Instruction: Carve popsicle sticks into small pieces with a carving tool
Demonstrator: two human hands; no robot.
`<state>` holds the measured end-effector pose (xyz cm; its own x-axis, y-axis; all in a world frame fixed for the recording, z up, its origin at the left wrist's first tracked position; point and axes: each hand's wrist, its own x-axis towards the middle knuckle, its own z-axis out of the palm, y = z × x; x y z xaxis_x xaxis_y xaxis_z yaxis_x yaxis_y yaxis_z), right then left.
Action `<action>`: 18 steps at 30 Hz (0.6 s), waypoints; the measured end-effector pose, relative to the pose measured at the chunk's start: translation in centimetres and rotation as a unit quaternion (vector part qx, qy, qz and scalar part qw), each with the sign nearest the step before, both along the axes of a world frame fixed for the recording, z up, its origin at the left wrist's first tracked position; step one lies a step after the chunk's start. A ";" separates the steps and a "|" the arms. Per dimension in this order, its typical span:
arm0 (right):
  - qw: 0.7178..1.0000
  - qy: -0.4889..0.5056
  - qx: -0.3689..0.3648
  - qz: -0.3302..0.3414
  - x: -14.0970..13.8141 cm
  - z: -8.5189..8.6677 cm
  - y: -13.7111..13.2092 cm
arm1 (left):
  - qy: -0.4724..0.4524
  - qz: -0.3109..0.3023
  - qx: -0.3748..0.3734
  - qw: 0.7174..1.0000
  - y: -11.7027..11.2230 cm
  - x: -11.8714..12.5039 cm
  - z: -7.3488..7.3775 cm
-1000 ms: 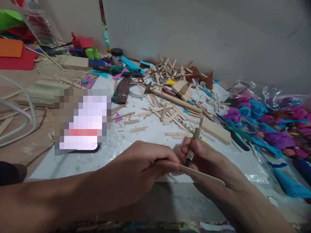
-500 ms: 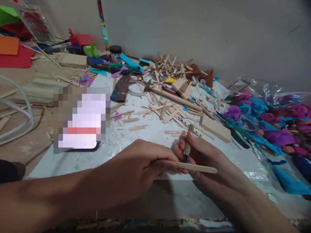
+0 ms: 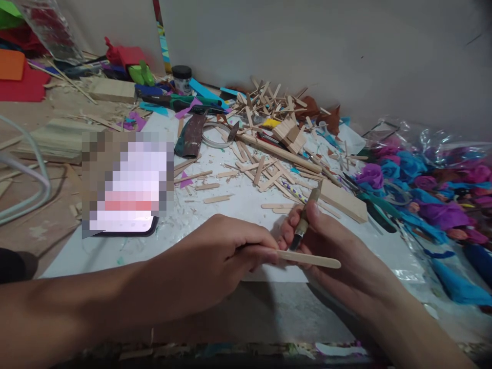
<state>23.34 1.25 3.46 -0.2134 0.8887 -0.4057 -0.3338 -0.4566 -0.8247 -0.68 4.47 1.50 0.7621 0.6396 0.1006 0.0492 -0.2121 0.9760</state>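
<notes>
**A:** What do you have at the far left?

**B:** On my screen, a pale cable (image 3: 26, 189) curls over the brown worktop (image 3: 46, 230). Just right of it a phone (image 3: 123, 189) lies face up at the left edge of a white sheet (image 3: 226, 205). Its screen is blurred, so I cannot read it.

**A:** And the left hand?

**B:** The left hand (image 3: 219, 256) is low in the middle, over the near edge of the sheet. Its grip is clamped on one end of a flat wooden stick (image 3: 315, 260), thumb on top. The stick runs almost level to the right, and its free end lies across the right hand's palm.

**A:** The right hand?

**B:** The right hand (image 3: 338, 251) is just beside the left. Its grip is closed around a small knife (image 3: 305, 221), which tilts away from me. The blade tip points down and meets the stick close to the left fingertips.

**A:** What is behind them?

**B:** A dark-lidded jar (image 3: 182, 78) stands far back near the wall. Right of it, loose sticks (image 3: 265, 105) lie heaped and scattered across the sheet. A flat wooden block (image 3: 344, 201) sits just past the knife handle. Purple and blue paper flowers (image 3: 423, 195) crowd the right edge.
</notes>
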 end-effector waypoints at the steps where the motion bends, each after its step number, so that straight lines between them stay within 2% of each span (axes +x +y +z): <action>1: 1.000 -0.001 0.001 0.000 0.0 0.0 0.0 | 0.002 0.000 0.001 1.000 0.0 0.0 -0.1; 11: 0.998 -0.032 0.045 0.014 0.1 0.6 -0.2 | -0.013 0.021 0.003 1.000 -0.2 0.0 0.0; 18: 0.984 -0.089 0.152 0.007 0.6 0.9 -0.6 | 0.003 0.068 -0.033 0.997 -0.4 0.1 0.5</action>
<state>23.91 0.65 4.32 -0.1771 0.9722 -0.1534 -0.1673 -0.1833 -0.9687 -0.59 4.09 2.05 0.6682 0.7423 0.0504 0.0794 -0.1384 0.9872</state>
